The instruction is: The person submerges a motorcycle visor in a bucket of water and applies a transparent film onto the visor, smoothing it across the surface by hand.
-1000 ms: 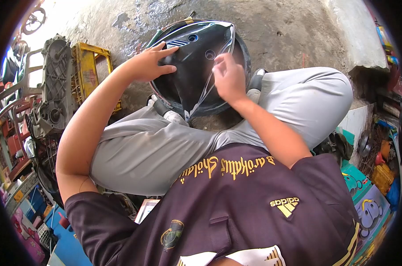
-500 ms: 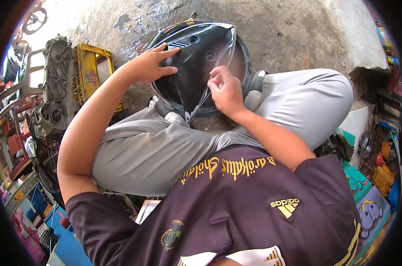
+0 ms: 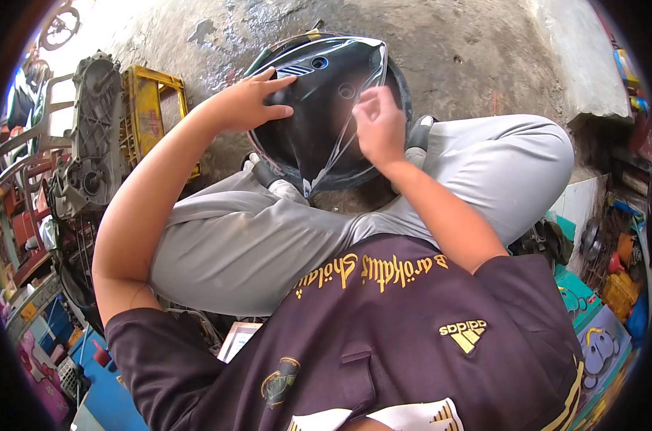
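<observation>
A glossy black plastic panel (image 3: 317,126), with slotted vents and a round hole near its far edge, lies across a round black tub (image 3: 403,90) between my feet. My left hand (image 3: 247,106) rests on the panel's left side, fingers spread. Over the right edge, where a pale, shiny line runs from the far corner to the near tip, is my right hand (image 3: 380,128). Its thumb and fingers are pinched together and slightly blurred. Whatever they may hold is too small or hidden to make out.
A yellow plastic crate (image 3: 145,118) and a grey metal engine casing (image 3: 94,136) stand on the left. Wet concrete floor (image 3: 470,43) stretches beyond the tub. A raised concrete ledge (image 3: 585,65) is at the far right, with cluttered parts (image 3: 617,280) below it.
My right hand has moved right and slightly away from me along the panel's edge, still pinched. My left hand stays on the panel, which has shifted slightly right in view.
</observation>
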`<state>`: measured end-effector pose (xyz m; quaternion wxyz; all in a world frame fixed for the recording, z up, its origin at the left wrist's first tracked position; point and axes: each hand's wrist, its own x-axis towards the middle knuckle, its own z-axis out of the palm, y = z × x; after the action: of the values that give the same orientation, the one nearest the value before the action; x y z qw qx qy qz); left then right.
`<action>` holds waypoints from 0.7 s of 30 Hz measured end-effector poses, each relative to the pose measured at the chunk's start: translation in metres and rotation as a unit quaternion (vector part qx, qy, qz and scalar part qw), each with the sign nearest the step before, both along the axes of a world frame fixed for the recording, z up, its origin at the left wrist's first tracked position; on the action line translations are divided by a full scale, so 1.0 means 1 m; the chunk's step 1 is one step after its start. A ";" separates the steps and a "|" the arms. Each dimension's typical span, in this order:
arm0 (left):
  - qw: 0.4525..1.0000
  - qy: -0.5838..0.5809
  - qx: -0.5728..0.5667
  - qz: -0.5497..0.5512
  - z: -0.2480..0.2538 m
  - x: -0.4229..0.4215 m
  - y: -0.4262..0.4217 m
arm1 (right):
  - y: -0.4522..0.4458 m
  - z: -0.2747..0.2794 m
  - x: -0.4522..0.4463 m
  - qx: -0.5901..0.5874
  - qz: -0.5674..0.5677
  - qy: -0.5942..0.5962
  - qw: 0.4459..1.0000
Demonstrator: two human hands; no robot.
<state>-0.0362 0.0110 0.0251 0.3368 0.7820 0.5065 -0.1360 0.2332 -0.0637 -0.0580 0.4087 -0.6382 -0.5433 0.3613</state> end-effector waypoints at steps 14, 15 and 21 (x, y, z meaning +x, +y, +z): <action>1.000 0.019 0.012 -0.014 -0.006 -0.001 0.000 | -0.017 -0.003 -0.006 0.020 0.037 0.014 0.999; 1.000 0.022 0.013 -0.012 -0.004 0.000 0.000 | -0.014 -0.004 -0.005 0.018 0.037 0.009 0.999; 1.000 0.003 0.020 -0.012 -0.007 -0.003 -0.001 | 0.000 -0.006 -0.001 0.057 -0.001 -0.007 0.998</action>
<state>-0.0389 0.0102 0.0182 0.3179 0.7942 0.5009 -0.1317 0.2322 -0.0640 -0.0644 0.4413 -0.6166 -0.5653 0.3247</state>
